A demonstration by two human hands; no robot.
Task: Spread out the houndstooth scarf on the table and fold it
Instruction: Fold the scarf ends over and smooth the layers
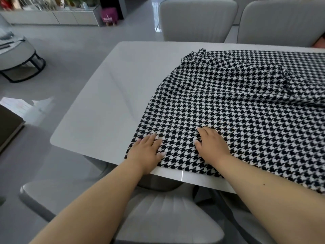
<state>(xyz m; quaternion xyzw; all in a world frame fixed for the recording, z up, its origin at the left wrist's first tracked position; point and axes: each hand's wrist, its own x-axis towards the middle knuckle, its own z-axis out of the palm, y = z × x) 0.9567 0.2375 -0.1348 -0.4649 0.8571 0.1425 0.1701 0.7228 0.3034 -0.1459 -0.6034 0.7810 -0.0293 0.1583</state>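
Clearly the black-and-white houndstooth woven scarf (237, 106) lies across the right half of the glossy white rectangular table (105, 95), reaching from about six o'clock at the near edge out to two o'clock, where it runs out of the picture. Its near left corner sits at roughly seven o'clock of the cloth, just inside the table's near edge, and the left hand (146, 152) rests flat on that corner with fingers straight and together, gripping nothing. The right hand (212, 144) lies just beside it on the fabric, toward five o'clock of the left one, palm down, its fingers slightly bent and pressing the weave rather than pinching it, as far as can be seen. The far left corner at eleven o'clock of the scarf is bunched into a small ridge, and a crease lies across the cloth at about three o'clock, so the spreading looks unfinished. Judging by how it drapes and rumples, the scarf is soft, light and limp, with a thick knit that should cling to itself yet slide easily on the slick tabletop. It would be best taken by its corners or along a hem, pinched between thumb and fingers, with the other palm holding the cloth down.
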